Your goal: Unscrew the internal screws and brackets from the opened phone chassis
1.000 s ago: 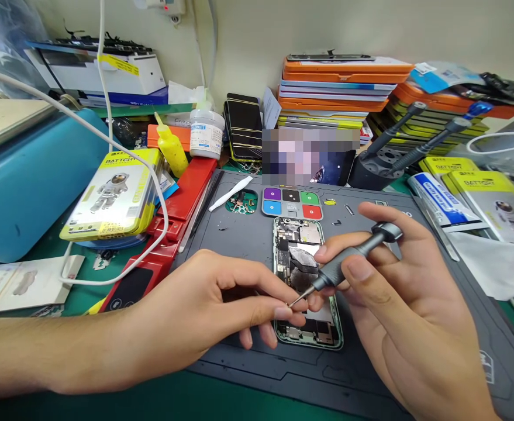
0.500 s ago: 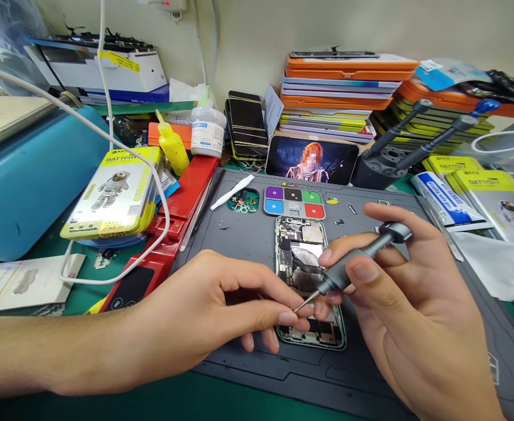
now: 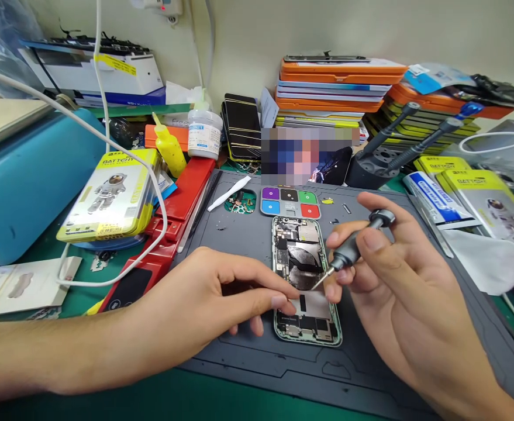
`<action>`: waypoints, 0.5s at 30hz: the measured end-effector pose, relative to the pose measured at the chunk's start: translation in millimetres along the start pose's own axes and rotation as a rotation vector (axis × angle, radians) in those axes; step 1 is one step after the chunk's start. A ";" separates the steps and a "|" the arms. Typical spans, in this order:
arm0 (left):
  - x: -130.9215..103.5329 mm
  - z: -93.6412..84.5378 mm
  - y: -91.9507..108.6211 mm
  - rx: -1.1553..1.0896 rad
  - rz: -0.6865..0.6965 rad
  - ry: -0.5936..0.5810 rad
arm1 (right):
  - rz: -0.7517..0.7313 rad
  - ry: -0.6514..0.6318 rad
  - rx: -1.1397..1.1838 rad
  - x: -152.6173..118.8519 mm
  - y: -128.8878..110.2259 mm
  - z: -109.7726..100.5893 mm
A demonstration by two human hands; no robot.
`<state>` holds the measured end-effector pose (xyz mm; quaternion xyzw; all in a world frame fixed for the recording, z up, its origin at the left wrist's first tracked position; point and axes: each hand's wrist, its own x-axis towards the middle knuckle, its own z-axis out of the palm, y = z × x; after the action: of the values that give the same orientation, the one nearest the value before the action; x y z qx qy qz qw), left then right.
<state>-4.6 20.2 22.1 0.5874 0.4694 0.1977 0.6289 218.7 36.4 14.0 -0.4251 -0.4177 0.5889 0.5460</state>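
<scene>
Nearest the camera, the left hand (image 3: 204,304) lies palm down on the grey work mat (image 3: 248,234), its fingers curled narrow, with thumb and forefinger pinched together at the left edge of the opened phone (image 3: 306,280); whether anything sits between those fingertips is too small to tell. The right hand (image 3: 397,292) comes in from the lower right and grips a grey precision screwdriver (image 3: 348,252) between thumb and fingers. The tool tilts down to the left, its tip over the middle of the phone's exposed boards.

The phone lies flat on the mat, long side running away from the person, just beside both hands. Just behind it is a small tray of coloured squares (image 3: 290,202) in purple, black, green, blue and red, and a white plastic pry tool (image 3: 230,193) lies to the tray's left.

Farther left, a yellow box (image 3: 110,193) reads "BATTERY" above an astronaut picture; matching yellow packs (image 3: 480,196) lie at the right. At the back stand a white jar (image 3: 204,134) with a label ending in "PASTE", a yellow squeeze bottle (image 3: 169,149) and a stack of orange cases (image 3: 340,82).
</scene>
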 end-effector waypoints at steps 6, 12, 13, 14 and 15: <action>-4.2 3.0 -12.8 0.727 0.518 0.129 | -0.180 0.116 -0.179 -2.0 -2.7 0.7; -10.8 5.2 -18.2 1.124 0.754 0.225 | -0.260 0.128 -0.224 -9.6 1.6 6.9; -11.2 5.0 -18.0 1.133 0.754 0.223 | -0.246 0.108 -0.216 -10.5 2.6 7.3; -11.5 4.7 -17.9 1.137 0.753 0.225 | -0.230 0.092 -0.215 -11.2 3.3 7.5; -11.6 4.5 -17.8 1.138 0.754 0.232 | -0.219 0.081 -0.221 -11.8 3.5 7.7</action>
<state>-11.8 4.3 9.2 0.9242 0.3279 0.1873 0.0571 210.9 24.2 13.4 -0.4579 -0.5014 0.4587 0.5732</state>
